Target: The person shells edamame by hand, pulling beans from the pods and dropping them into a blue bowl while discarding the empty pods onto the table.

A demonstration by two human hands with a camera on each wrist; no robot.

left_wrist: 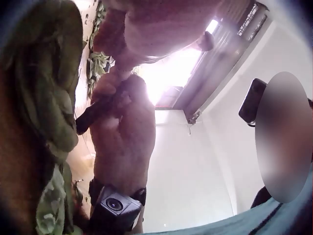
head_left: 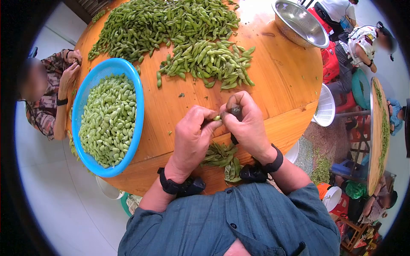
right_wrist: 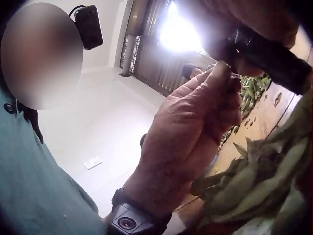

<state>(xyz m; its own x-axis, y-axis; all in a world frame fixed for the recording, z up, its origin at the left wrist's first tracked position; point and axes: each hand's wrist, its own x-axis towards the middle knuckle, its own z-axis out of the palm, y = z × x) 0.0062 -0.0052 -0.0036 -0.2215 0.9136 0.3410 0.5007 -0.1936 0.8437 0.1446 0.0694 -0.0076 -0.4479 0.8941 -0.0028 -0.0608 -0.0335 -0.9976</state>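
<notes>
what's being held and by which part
Left grip pinches a green bean or pod near one end; right grip curls round a dark tool, one end jutting out.

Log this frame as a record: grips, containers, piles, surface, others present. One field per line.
left grip: pinches a small green piece, bean or pod unclear
right grip: curled round a dark object, type unclear
blue basket: left of both grips, heaped with shelled beans
pods: big pile at far side, smaller pile nearer
flattened pods: near edge
metal colander: far right
surface: wooden table
second person: at left
</notes>
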